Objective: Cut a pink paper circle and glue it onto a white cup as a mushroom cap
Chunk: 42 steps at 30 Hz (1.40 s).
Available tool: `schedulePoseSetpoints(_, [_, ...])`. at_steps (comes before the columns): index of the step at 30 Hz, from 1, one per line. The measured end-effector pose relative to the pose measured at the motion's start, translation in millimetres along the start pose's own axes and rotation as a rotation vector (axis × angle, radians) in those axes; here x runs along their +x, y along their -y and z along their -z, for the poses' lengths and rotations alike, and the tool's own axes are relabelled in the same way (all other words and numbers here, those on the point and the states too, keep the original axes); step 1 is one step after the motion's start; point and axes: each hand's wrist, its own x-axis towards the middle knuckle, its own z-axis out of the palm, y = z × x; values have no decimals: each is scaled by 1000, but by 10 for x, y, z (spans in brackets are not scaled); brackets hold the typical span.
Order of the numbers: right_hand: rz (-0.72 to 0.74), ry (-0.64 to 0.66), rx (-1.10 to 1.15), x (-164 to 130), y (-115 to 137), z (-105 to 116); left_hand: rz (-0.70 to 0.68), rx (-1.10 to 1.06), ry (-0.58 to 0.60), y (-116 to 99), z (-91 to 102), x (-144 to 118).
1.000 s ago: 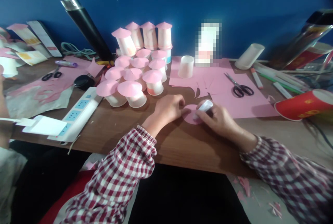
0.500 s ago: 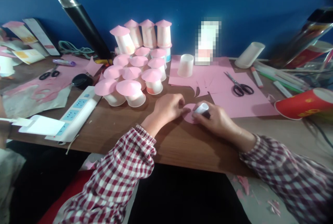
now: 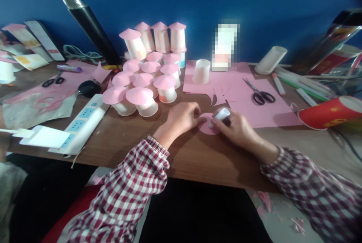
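A small pink paper circle (image 3: 206,127) lies flat on the brown table (image 3: 135,141), between my two hands. My left hand (image 3: 181,118) rests on its left edge, fingers curled and pressing the paper down. My right hand (image 3: 236,130) grips a white glue stick (image 3: 221,115) and holds it tilted, its tip down on the pink circle. Both sleeves are red and white checked.
Several white cups with pink paper cone tops (image 3: 144,100) stand behind my left hand. Pink paper sheets (image 3: 254,103), black scissors (image 3: 260,94), a plain white cup (image 3: 201,71), a red cup on its side (image 3: 329,113) and a white power strip (image 3: 82,122) lie around.
The glue stick has shifted slightly over the pink circle, its white end tilting down and back up to the right. My left hand has stayed on the paper.
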Motion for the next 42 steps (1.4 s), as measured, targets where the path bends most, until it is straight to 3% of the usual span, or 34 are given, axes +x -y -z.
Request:
schedulePoseSetpoints(4, [15,84,-99,-23,29,-11,-22,-2,-8,15,-2,-6])
schedulePoseSetpoints(7, [0,78,-159,-40,40,12,-9,-4,-9,17,-6,-1])
schedulePoseSetpoints(14, [56,72,-65,-62,62,-13,8,-7,21,14,-2,14])
schedulePoseSetpoints(24, [-4,-33,62,-67,60,72,27,0,25,17,-13,32])
schedulePoseSetpoints(32, [103,86,-131,-84,83,-23,13,1,18,15,-2,7])
schedulePoseSetpoints(36, [68,97,-92,-80,69,31,23,1,12,16,-11,6])
schedulePoseSetpoints(39, [-34,21,146,-46,10,117,23,-11,12,13,-13,11])
schedulePoseSetpoints(42, [-119,-197,359,33,-100,225,30,-21,8,-5,-1,8])
